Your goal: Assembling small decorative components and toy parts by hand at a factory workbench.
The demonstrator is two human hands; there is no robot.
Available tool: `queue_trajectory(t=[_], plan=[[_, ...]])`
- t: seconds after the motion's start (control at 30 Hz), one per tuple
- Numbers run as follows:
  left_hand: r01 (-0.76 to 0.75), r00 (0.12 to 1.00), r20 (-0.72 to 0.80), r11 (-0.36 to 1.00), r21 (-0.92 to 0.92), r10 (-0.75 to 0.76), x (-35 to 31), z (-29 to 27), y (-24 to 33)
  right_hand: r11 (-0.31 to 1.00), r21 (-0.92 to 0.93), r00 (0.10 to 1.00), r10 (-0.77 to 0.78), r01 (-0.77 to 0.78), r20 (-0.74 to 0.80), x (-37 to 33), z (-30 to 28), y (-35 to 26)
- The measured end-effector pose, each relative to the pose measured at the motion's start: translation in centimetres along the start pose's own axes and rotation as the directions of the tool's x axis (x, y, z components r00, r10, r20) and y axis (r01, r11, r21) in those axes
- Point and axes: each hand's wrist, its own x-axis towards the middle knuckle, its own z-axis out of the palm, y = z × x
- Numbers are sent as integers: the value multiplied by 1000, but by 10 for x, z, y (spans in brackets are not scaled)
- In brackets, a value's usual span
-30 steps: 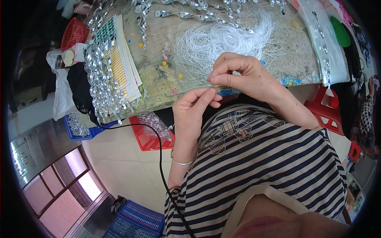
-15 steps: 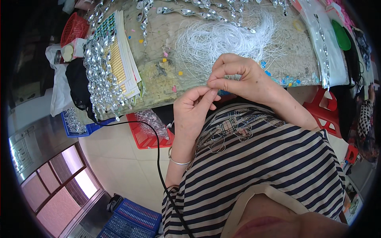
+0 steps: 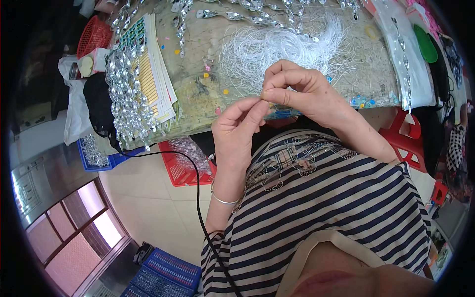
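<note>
Fingertip to fingertip, both of my hands meet above the near edge of the worktable [image 3: 193,106]. My left hand [image 3: 237,126] pinches thumb against forefinger, and my right hand [image 3: 307,94] does the same just beside it. Whatever sits between the tips is too small to make out. Behind the hands lies a loose tangle of white thread [image 3: 277,47]. Twisted silver strips [image 3: 242,17] with a mirror-like shine lie along the far part of the table. A thick bunch of similar silver strips [image 3: 128,94] hangs over the table's left edge.
Printed sheets [image 3: 156,79] lie beside the bunch, near a red basket [image 3: 94,37]. Below the table are a red crate [image 3: 180,173] with bagged pieces and a blue bin [image 3: 89,166]. Clear plastic sheeting [image 3: 401,64] covers the right end. A red stool [image 3: 403,133] stands at right. A black cable [image 3: 198,198] hangs at left.
Both hands have risen slightly away from my body, toward the thread, with the fingertips still together. The things on the table lie as before.
</note>
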Motion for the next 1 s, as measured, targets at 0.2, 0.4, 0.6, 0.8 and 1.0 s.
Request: queue_trajectory(t=[0.2, 0.4, 0.6, 0.8, 1.0], plan=[[5, 999, -51, 999, -48, -7, -1, 2, 1, 996, 85, 1000, -2, 2, 0, 0, -2, 1], [25, 999, -41, 997, -71, -28, -1, -1, 0, 995, 78, 998, 56, -56, 13, -3, -7, -2], [43, 999, -14, 998, -51, -44, -1, -4, -2, 995, 79, 994, 61, -68, 91, -6, -7, -1], [60, 998, -1, 997, -58, -60, -1, -3, -1, 996, -18, 990, 87, -85, 113, -7, -6, -6], [104, 994, 35, 994, -32, -103, -1, -9, -3, 851, -420, 948, -304, 314, 93, -3, -3, -2]])
